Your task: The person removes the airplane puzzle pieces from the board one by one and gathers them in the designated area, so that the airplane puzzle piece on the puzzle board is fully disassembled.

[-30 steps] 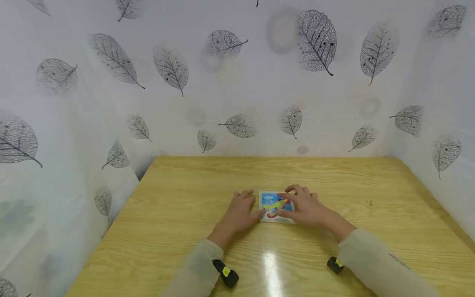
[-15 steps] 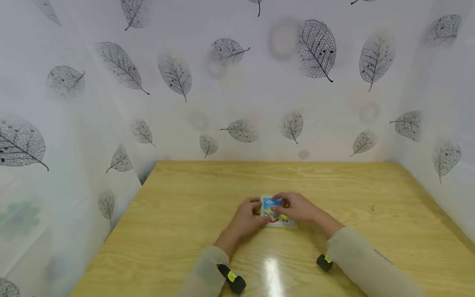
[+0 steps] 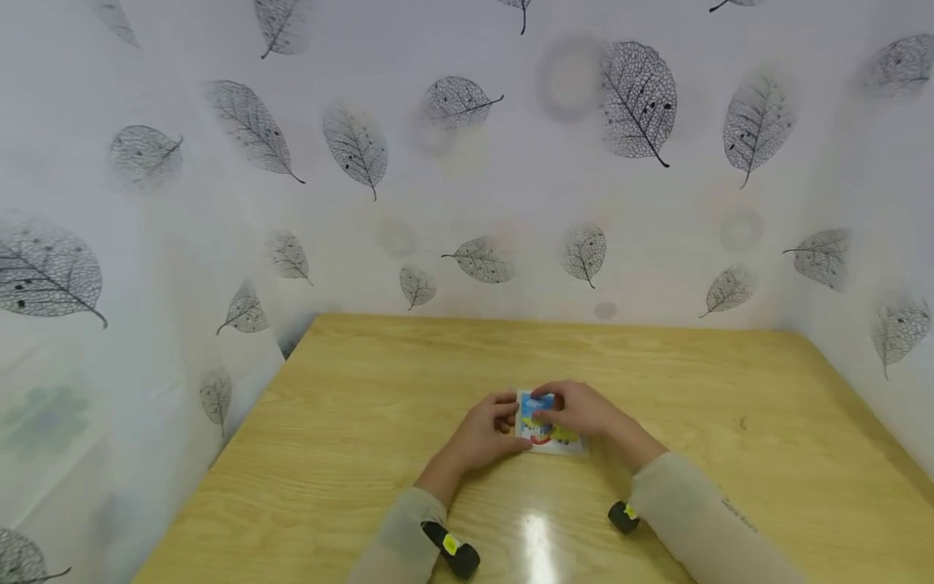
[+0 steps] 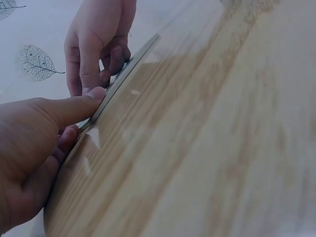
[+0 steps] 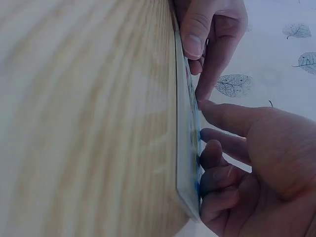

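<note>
A small flat picture board [image 3: 560, 441] with a pale border lies on the table; blue, yellow and red show on its face. My left hand [image 3: 481, 434] holds its left side, with the thumb over the near left corner and the other fingers bent at the side edge. From the right, my right hand [image 3: 587, 410] reaches across the board and covers much of the picture. Its thumb and index fingertips are at the printed face, and the other fingers are curled in the right wrist view. I cannot tell whether they pinch a piece of it.
The wood-grain table [image 3: 365, 503] has a bright glare streak in front of the board. White cloth [image 3: 511, 178] printed with dark leaves hangs behind the table and at both sides. A black wrist device [image 3: 454, 551] sits at the left sleeve, another [image 3: 623, 517] at the right.
My right hand has moved left over the board, its thumb and index finger coming closer together. My left fingers have bent in against the board's left edge. The view has shifted slightly.
</note>
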`<state>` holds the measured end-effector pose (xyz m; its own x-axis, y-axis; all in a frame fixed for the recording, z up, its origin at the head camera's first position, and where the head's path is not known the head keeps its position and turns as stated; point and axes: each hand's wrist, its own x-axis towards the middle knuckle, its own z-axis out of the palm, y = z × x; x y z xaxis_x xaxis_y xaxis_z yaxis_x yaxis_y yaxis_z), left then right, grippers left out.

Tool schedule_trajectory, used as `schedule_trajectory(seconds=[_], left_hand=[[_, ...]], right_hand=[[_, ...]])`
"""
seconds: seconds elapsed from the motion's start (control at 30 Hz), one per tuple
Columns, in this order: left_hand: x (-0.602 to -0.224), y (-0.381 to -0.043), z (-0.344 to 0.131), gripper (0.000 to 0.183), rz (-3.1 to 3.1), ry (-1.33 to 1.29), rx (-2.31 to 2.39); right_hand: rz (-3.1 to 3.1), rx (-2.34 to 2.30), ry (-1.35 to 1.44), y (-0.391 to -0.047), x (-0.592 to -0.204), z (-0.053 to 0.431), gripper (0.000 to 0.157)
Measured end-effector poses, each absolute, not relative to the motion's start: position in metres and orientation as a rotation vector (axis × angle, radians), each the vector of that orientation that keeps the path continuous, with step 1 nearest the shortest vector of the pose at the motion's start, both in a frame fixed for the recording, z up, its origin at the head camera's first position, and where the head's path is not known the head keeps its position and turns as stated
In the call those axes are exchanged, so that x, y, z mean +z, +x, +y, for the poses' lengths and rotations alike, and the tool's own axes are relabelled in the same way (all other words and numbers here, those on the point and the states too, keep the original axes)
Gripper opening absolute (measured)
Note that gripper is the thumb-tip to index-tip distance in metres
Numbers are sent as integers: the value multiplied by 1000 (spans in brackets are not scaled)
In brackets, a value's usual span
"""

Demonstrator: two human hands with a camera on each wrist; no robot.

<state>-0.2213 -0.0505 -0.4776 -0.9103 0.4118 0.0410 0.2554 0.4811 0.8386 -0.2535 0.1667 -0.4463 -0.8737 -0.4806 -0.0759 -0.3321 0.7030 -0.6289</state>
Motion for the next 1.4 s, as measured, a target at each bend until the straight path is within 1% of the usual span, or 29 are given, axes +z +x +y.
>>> schedule_trajectory(seconds=[0.33,0.63,0.9,1.0,1.17,1.23,1.4], left_hand=[[-480,-221,-49,55,2627,603,1375],[-485,-214,-53,54,2610,561,1413],[-484,-219,-49,56,2623,532,1432],[-482,-220,-47,55,2629,522,1428],[-480,-219,-46,56,2626,508,1431],[-481,-219,-45,56,2626,500,1429],[-483,-221,-44,54,2619,499,1459]], right_hand=[[2668,-1009,-646,-260,-447,159,35],[2672,-997,-572,-255,-455,153,38],[2702,-1117,-504,-253,-453,155,41],[2687,-1200,-447,-250,-451,156,37],[2741,-1304,-350,-246,-453,156,22],[2746,-1334,-325,-244,-455,158,20],[2647,-1420,-352,-239,-456,162,30]])
